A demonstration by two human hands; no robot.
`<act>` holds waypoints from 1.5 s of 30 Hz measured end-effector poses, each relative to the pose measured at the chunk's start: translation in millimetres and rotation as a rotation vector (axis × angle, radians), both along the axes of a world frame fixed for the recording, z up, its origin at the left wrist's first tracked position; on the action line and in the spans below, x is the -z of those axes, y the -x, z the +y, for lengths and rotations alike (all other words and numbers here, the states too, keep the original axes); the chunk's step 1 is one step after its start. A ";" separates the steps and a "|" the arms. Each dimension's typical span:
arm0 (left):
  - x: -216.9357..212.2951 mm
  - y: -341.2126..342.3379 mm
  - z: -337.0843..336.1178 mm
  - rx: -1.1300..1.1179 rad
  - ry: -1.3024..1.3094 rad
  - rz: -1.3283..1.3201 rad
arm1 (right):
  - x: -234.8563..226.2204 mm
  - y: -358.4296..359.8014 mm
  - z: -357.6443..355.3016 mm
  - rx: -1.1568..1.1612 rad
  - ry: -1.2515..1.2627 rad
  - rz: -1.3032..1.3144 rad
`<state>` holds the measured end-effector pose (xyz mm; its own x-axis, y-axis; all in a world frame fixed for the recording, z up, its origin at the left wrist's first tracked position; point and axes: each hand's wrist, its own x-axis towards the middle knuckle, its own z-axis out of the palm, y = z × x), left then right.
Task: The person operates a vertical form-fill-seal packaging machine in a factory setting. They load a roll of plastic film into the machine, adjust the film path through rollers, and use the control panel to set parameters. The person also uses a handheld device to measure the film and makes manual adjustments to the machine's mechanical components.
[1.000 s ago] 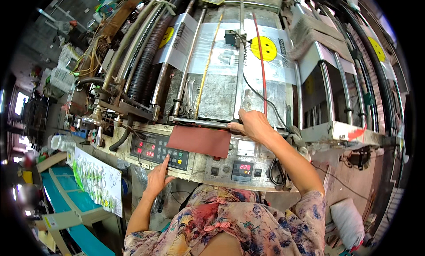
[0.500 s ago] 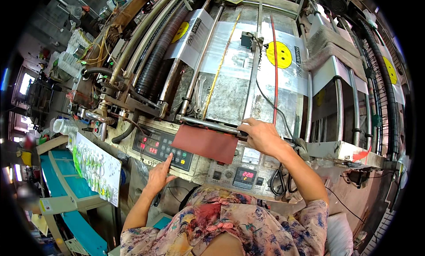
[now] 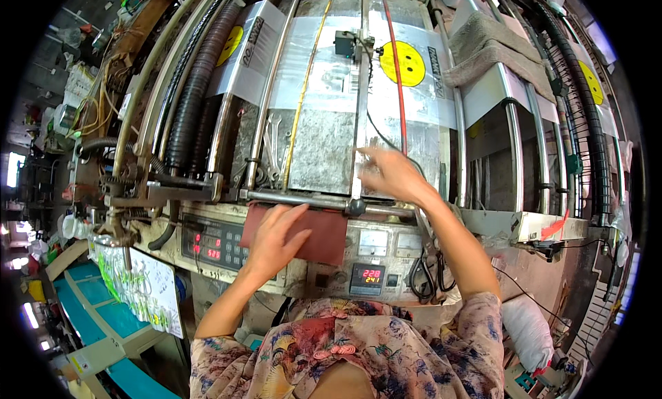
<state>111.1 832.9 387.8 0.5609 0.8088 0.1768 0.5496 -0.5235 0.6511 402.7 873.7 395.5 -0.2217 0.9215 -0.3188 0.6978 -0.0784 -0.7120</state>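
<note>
My left hand hovers over or rests on the dark red sheet that hangs over the front of the machine's control panel; its fingers are spread and hold nothing. Beside the upright metal bar, near its lower end with the round dark knob, is my right hand. Its fingers are apart, with their tips at the bar; whether they touch it I cannot tell. Clear plastic film printed with a yellow smiling face runs across the metal bed behind the hands.
Wrenches lie on the bed's left side. A small dark box is fixed to the bar, with a black cable trailing from it. Grey cloth drapes over the rollers at right. Scissors hang at the front. A white board stands left.
My left hand has left the panel buttons and moved right to the red sheet. My right hand has come off the bar's lower end and moved up. The view has shifted.
</note>
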 end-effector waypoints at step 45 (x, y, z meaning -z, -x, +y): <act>74.7 -130.6 19.8 0.178 0.012 0.437 | 134.6 -19.9 117.5 1.043 0.245 1.011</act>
